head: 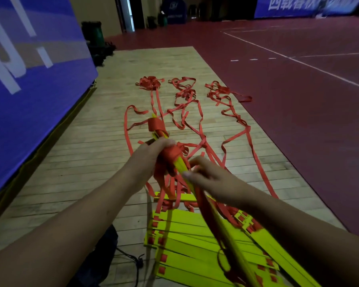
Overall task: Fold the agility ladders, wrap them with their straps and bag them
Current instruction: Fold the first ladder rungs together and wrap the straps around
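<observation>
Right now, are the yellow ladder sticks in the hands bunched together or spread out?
Bunched together. The left hand grips the bundle, and a red strap is wound round it.

The fingers of the left hand are hidden behind the red strap wound round the bundle of yellow rungs, and the right hand has blurred fingertips, so its hold is not clear. At 5 o'clock the flat stack of rungs is cut by the lower edge, and at 7 o'clock the dark bag is partly covered by the left forearm. At 1 o'clock the blue banner has blurred letters, cut by the upper edge.
</observation>
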